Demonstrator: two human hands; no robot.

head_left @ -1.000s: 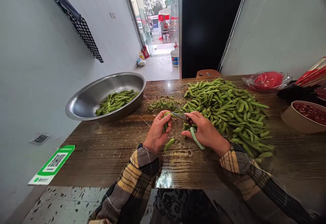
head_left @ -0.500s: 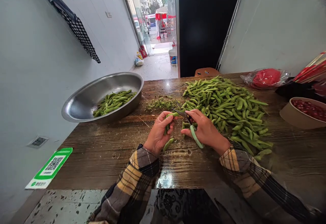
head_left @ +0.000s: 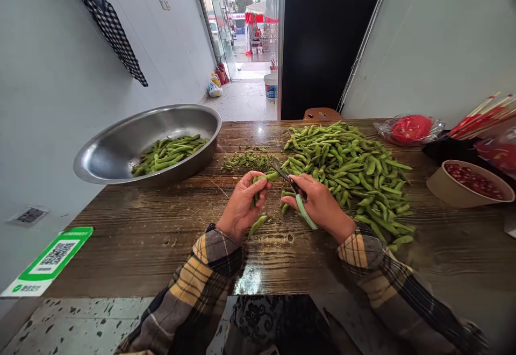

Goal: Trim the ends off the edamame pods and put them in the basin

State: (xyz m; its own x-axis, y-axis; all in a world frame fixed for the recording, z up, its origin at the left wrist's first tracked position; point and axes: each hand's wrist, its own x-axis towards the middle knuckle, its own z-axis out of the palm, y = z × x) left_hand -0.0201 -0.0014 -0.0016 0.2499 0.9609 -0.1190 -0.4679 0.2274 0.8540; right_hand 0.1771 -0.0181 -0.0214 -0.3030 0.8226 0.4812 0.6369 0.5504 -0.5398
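Note:
My left hand (head_left: 244, 202) is closed round green edamame pods (head_left: 271, 176), one poking out past the thumb toward the scissors. In my right hand (head_left: 319, 202) are scissors with pale green handles (head_left: 306, 214); their dark blades (head_left: 282, 172) meet the tip of that pod. Whether the blades touch it I cannot tell. A loose pod (head_left: 257, 226) lies on the table below my left hand. Beyond my hands is a small heap of cut pod ends (head_left: 249, 160). To the right spreads a large pile of edamame pods (head_left: 350, 169).
A wide steel basin (head_left: 108, 148) holding trimmed pods stands tilted at the left of the wooden table (head_left: 177, 258). A green QR-code card (head_left: 52, 258) lies at the left edge. On the right are a paper bowl of red beads or berries (head_left: 451, 185) and a wrapped red bundle (head_left: 411, 128).
The view has shifted slightly, so the scene sits a little further left. Both hands keep their grips, and the scissor blades look closer together at the pod's tip.

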